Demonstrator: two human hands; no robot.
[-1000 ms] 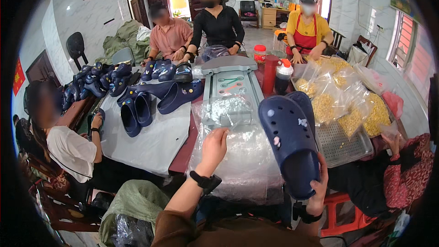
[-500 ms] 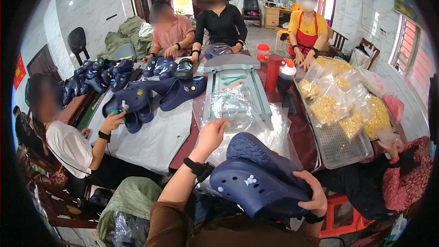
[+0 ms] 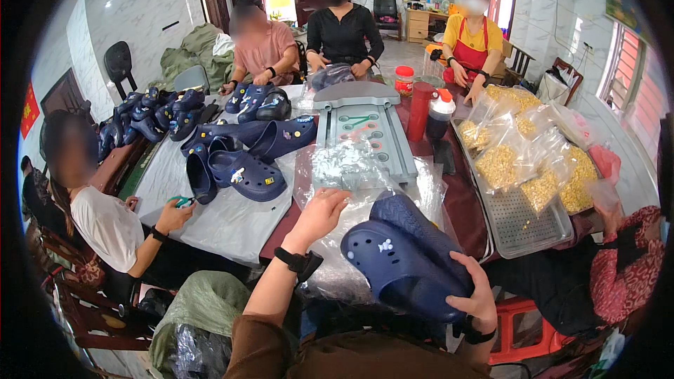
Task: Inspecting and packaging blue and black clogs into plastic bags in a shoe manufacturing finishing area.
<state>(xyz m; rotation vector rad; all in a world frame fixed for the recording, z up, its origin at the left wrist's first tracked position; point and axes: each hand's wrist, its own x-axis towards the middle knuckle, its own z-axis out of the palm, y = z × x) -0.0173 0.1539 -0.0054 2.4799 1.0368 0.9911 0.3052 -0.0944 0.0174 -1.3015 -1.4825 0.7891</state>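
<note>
1. The right hand (image 3: 472, 300) gripped a pair of navy blue clogs (image 3: 404, 257) by their heel end, fingers curled over the edge, holding them low in front of the person, at the near edge of the table (image 3: 463, 200).
2. The left hand (image 3: 321, 212) lay with loose, slightly bent fingers on a stack of clear plastic bags (image 3: 354, 175), just left of the held clogs; a black wristband (image 3: 298, 263) sat on that wrist. Whether it pinched a bag could not be told.
3. The bags lay on the table just beyond the held clogs, with a grey plastic tray (image 3: 365, 126) behind them.
4. Right of the held clogs stood a perforated metal tray (image 3: 523, 221) carrying bags of yellow pieces (image 3: 523, 158).
5. A red bottle (image 3: 420, 111) and a dark bottle with a white and orange cap (image 3: 439, 116) stood beyond the held clogs, between the two trays.
6. Left of the held clogs, more blue clogs (image 3: 242, 161) lay on a white sheet (image 3: 225, 217).
7. A seated person (image 3: 105, 228) to the far left of the held clogs held a small green object (image 3: 181, 201) on that sheet.
8. Three more people sat across the table from the held clogs.
</note>
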